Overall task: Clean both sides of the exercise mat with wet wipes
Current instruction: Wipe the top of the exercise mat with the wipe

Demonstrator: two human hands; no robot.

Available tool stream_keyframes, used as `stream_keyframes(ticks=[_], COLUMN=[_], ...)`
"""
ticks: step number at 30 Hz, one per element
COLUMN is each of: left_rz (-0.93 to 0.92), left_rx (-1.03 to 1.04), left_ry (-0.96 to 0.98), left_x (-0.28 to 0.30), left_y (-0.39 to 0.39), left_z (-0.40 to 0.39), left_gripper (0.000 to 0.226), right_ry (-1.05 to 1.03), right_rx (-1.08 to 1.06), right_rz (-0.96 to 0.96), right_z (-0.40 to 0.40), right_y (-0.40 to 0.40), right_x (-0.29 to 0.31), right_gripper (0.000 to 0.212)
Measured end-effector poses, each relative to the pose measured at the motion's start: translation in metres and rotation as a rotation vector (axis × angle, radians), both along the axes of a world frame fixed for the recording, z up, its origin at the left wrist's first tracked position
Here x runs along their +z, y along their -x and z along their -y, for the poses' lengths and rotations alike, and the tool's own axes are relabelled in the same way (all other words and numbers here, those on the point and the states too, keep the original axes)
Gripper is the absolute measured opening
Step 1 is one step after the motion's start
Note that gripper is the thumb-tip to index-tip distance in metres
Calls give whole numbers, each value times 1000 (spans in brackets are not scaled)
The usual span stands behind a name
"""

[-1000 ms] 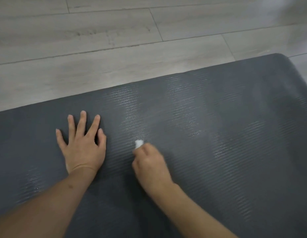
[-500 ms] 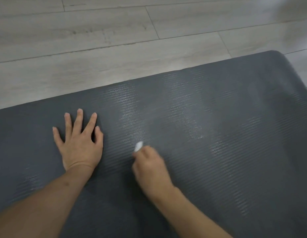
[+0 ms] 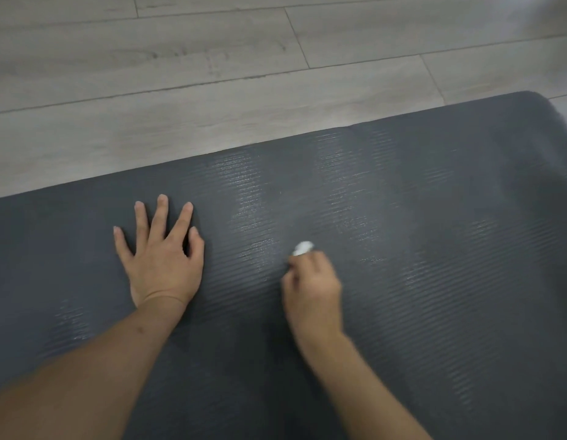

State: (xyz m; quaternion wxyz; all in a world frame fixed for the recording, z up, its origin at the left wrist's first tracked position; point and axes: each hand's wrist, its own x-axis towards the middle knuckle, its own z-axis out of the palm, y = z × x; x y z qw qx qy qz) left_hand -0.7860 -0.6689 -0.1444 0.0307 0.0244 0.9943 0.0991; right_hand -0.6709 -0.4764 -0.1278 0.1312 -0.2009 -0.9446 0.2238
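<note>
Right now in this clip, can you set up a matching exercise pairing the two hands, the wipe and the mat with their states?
Things:
1. left hand
2. right hand
3. wet wipe
4. exercise mat

States:
A. bunched, white
B. dark grey, streaked with wet patches
C. flat, fingers spread
D. curled round the wipe

Pairs: 1-C, 2-D, 3-A, 4-B
</note>
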Motion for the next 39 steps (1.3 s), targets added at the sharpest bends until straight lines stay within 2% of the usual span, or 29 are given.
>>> stream_keyframes(ticks=[2, 4, 6, 7, 9, 10, 15, 19, 24, 27, 30, 33, 36, 39], left_rz=[0, -4, -1, 2, 5, 7, -9, -71, -303, -353, -301, -195, -117, -125], left_rx=[0, -1, -8, -10, -9, -5, -14, -10, -45, -48, -75, -108, -120, -122], left_ry=[0, -5, -2, -2, -11, -16, -27, -57, -156, -154, -169, -109, -23, -17], left_x=[0, 0, 0, 0, 0, 0, 4, 0, -3, 10, 19, 14, 2, 0], left_y=[0, -1, 0, 0, 1, 0, 1, 0, -3, -35, -101, -158, -175, -172], left_z=[1, 1, 1, 1, 0, 1, 1, -1, -2, -2, -3, -1, 5, 5], left_gripper=[50, 50, 50, 50, 50, 50, 50, 46, 35, 33, 35, 43, 53, 54], right_ry=[24, 18, -85, -105, -76, -58, -10, 68, 100, 89, 103, 162, 187, 191], right_rx=[259, 390, 307, 191, -59, -106, 72, -25, -8, -13, -39, -79, -82, -20], right_rz=[18, 37, 36, 43, 38, 22, -165, -234, -271, -286, -291, -279, -282, -279], right_z=[42, 26, -35, -71, -126, -131, -72, -72, -75, -76, -76, -74, -72, -75], right_y=[1, -1, -3, -6, -18, -26, -60, -56, -56, -55, -56, -57, -59, -60], right_x=[-1, 1, 4, 6, 12, 12, -12, -13, -17, -16, -15, -13, -11, -12], right_gripper=[14, 11, 9, 10, 12, 12, 13, 14, 9, 10, 6, 12, 18, 12])
